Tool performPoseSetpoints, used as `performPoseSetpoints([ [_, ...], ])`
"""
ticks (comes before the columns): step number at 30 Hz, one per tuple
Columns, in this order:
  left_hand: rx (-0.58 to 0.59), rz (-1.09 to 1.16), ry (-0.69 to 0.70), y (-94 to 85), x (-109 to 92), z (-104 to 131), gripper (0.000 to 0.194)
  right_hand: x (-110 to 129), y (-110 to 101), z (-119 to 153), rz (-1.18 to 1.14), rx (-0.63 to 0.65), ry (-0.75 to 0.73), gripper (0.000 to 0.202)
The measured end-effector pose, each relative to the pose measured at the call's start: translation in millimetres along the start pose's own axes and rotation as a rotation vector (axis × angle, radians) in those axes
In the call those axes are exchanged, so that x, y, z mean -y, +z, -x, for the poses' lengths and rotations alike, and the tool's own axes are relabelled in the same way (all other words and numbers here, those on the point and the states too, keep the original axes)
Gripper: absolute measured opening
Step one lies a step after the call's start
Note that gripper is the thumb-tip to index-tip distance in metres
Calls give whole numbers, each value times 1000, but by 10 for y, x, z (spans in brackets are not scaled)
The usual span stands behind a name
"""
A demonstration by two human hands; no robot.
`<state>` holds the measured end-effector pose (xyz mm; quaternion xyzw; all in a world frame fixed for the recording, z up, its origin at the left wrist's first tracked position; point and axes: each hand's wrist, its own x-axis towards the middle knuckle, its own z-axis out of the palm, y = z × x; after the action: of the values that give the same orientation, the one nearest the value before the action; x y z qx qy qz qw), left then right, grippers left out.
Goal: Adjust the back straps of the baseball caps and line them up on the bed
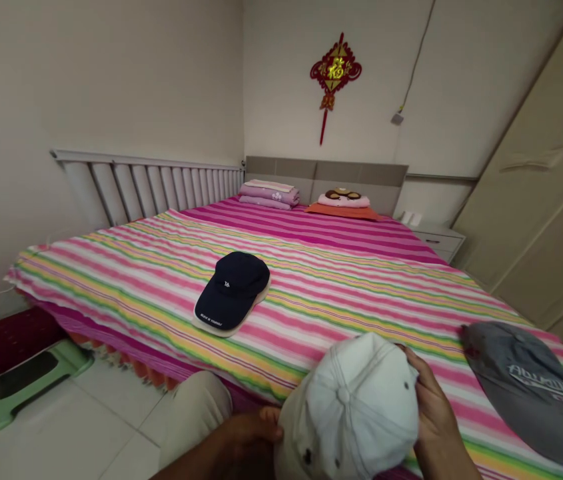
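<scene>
We hold a pale baseball cap [361,400] between our two hands, low and right of centre in the view, at the near edge of the bed. Our right hand [431,397] curls around the cap's right side, its fingers passing behind the crown. Our left hand [256,430] is narrow, thumb and fingers pinched on the cap's left edge. The cap thus lies directly between the hands, touching both, with its crown button towards us and a small dark emblem low on its shaded side; we cannot tell how much of it rests on the bed. Ahead and to the left, well apart from both hands, a navy cap [241,280] lies on the striped sheet [126,267], its brim pointing towards us, with a pale edge showing beneath the brim and along the right side. To the right of our right hand, a grey cap [526,380] with white lettering lies near the bed's right side, its brim also turned our way. Folded purple bedding [268,193] sits at the far end by the headboard [361,177], below a red knot ornament [336,70] on the wall. On the tiled floor at left stands a green stool [26,387].
</scene>
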<state>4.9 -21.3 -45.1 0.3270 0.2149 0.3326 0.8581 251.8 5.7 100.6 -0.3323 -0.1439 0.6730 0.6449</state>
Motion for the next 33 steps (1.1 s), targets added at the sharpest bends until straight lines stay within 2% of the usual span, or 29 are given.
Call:
performPoseSetpoints([
  [3,-121,144,159,-52,-92,80,20,25,-138,-143,36,-64,-40,21],
  [5,-225,170,277,-60,-345,95,13,26,-254,-234,24,-82,-76,28],
  [8,-266,109,402,-11,-949,92,15,19,-440,-343,-47,-136,-117,22],
  [10,-281,60,514,62,-1416,88,25,-7,-549,-379,-99,-194,-81,11],
  [13,-348,71,700,174,-2055,95,27,-92,-677,-365,-141,-198,25,14],
  [15,-430,142,822,196,-2367,113,30,-168,-760,-328,-157,-191,79,19],
  [17,-508,205,865,143,-2552,142,33,-238,-858,-286,-175,-204,117,21],
  [20,-744,250,765,-64,-2592,202,33,-292,-1022,-232,-187,-214,137,23],
  [23,-920,260,646,-305,-2459,266,38,-271,-1162,-192,-173,-211,138,24],
  [27,-976,256,648,-462,-2310,305,37,-193,-1280,-164,-191,-209,112,31],
  [33,-974,263,757,-464,-2333,229,29,-65,-1344,-125,-191,-258,53,21],
])
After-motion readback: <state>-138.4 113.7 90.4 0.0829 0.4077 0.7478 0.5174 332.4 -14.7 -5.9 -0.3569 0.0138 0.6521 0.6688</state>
